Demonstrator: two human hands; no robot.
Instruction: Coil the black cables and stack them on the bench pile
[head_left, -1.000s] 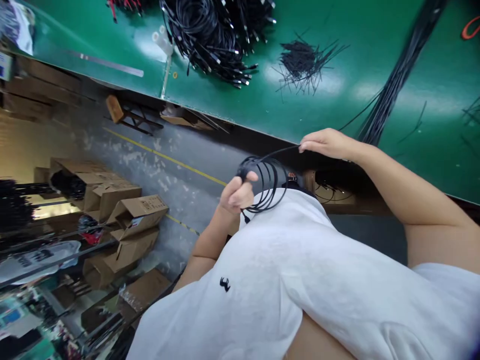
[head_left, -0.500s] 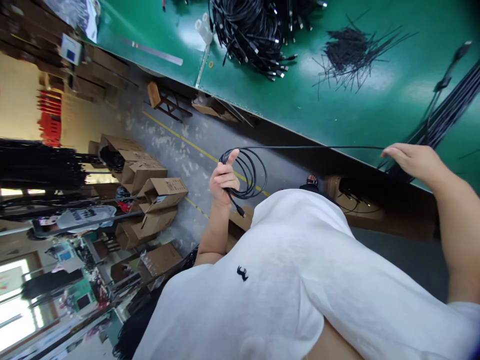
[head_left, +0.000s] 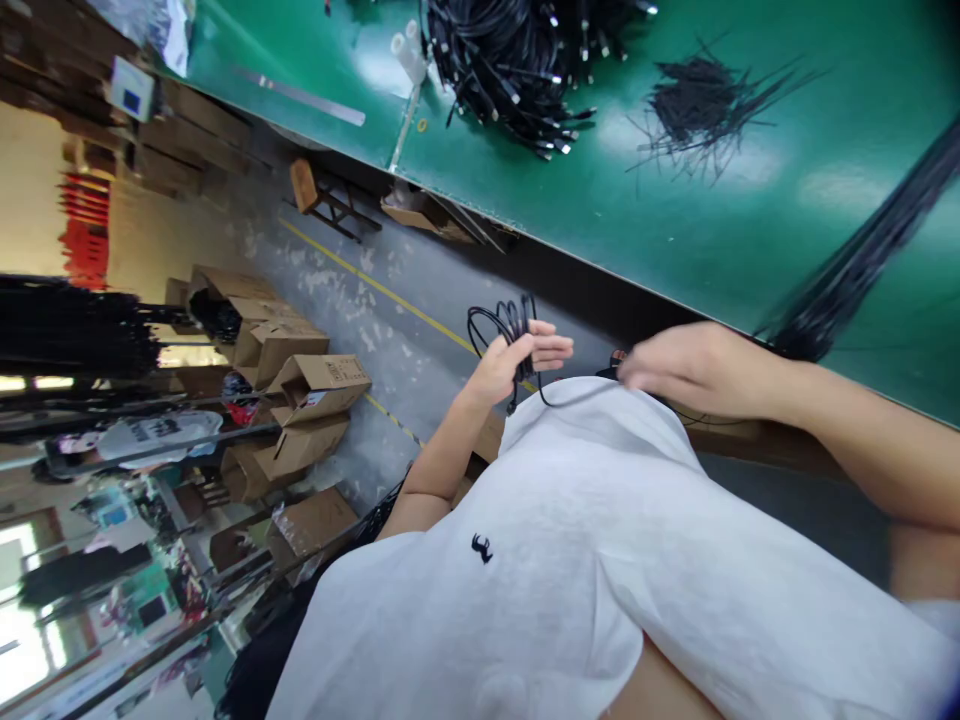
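Observation:
My left hand point(head_left: 517, 362) holds a small coil of black cable point(head_left: 495, 318) in front of my white shirt point(head_left: 585, 560), thumb behind the loops and fingers stretched across them. A loose strand of the same cable sags from the coil and runs right to my right hand point(head_left: 694, 368). That hand is blurred, with fingers curled over the strand, close to the left hand just below the edge of the green table point(head_left: 675, 220).
On the table lie a big heap of black cables point(head_left: 510, 60), a scatter of thin black ties point(head_left: 697, 100) and a long bundle of cables point(head_left: 862, 265) at the right. Open cardboard boxes point(head_left: 300, 390) and a wooden stool point(head_left: 322, 200) stand on the grey floor.
My right hand has swung in from far right, where it held the cable stretched taut, to beside the left hand. The strand now hangs slack and the coil has gained a loop.

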